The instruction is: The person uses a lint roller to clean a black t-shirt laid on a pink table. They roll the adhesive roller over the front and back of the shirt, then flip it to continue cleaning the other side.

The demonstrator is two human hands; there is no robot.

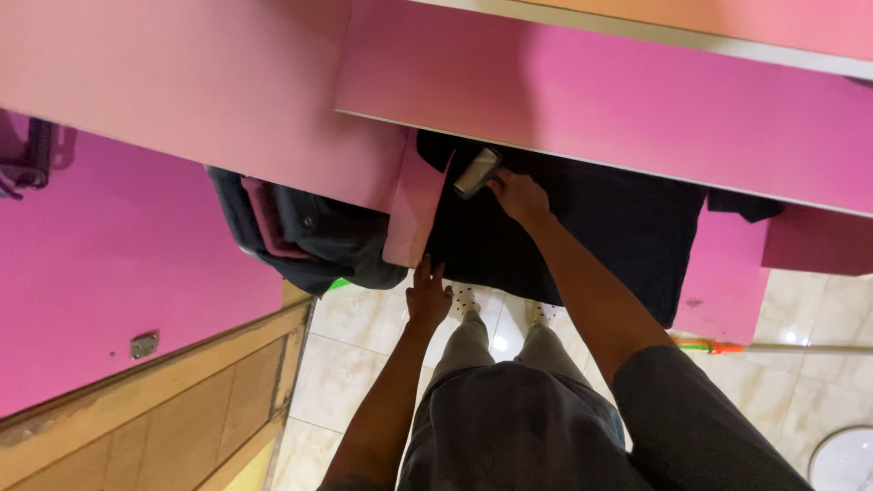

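Note:
A large black garment [582, 227] hangs spread flat against a pink wall [564, 100]. My right hand [520, 195] is raised against the upper part of the garment and grips a lint roller [476, 173], its head resting on the fabric near the top edge. Lower down, my left hand [427, 295] presses flat with fingers together against the garment's bottom left edge, holding nothing. My grey trousers and white dotted socks [464, 298] show below.
Dark blue clothes [309, 236] hang bunched to the left on the pink wall. A wooden door [173, 400] stands at lower left. An orange-and-green broom handle [727, 346] lies across the white tiled floor [364, 327] on the right.

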